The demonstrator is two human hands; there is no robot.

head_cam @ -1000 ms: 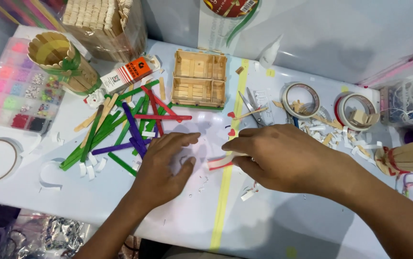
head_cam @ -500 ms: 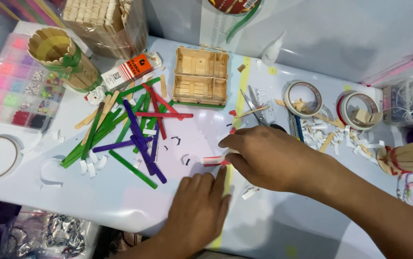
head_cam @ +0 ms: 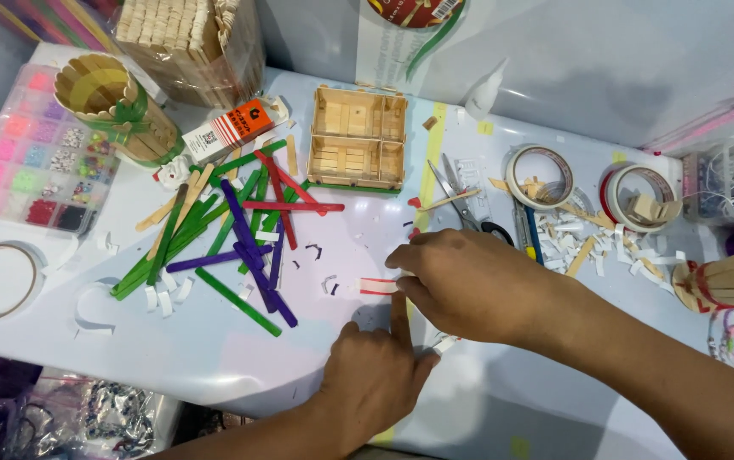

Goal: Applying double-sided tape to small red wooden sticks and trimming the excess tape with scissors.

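the right hand (head_cam: 478, 285) pinches 1 end of a red stick (head_cam: 377, 286) that lies flat on the white table (head_cam: 214, 349), and the left hand (head_cam: 375, 375) rests just below with 1 finger pointing up beside the stick. the stick is thin, so it could slip or snap if the pinch gets too hard. an arm could also bump the pile of colored sticks (head_cam: 231, 234) or the scissors (head_cam: 461, 196) close by.

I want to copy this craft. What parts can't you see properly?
- Red stick: its right end is hidden under the right hand, head view.
- Wooden fan: cut off by the right edge.
- Beads in the bead box: too small to tell their shapes.
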